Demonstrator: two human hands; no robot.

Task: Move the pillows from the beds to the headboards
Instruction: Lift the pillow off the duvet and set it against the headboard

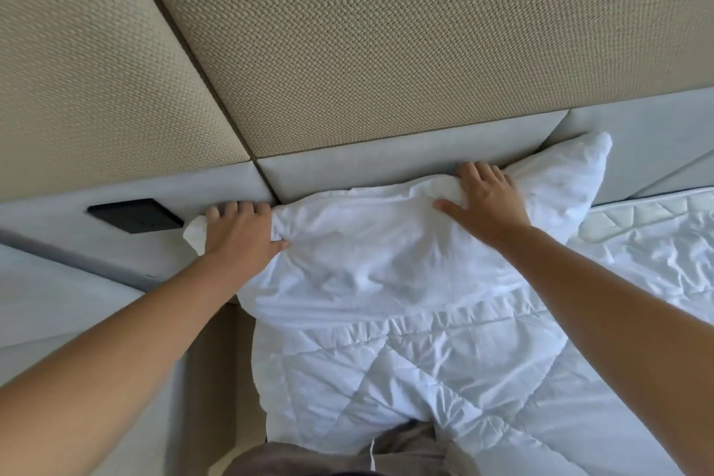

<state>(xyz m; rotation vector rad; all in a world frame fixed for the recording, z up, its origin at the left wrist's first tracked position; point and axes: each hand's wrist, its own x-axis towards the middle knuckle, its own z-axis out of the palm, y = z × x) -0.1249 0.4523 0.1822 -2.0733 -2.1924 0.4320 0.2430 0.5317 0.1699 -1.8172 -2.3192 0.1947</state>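
Note:
A white pillow (386, 255) lies across the head of the bed, its far edge against the grey padded headboard (367, 166). My left hand (241, 230) grips the pillow's left end, fingers curled over the bunched corner. My right hand (487, 201) rests flat on the pillow's upper right part, fingers spread and pressing into the fabric near the headboard. The pillow's right corner (579, 166) sticks up against the headboard.
A white quilted duvet (386, 379) covers the bed below the pillow, with bare mattress (653, 216) at the right. A beige woven wall panel (347, 42) rises above the headboard. A black switch plate (135, 214) sits on the headboard at the left.

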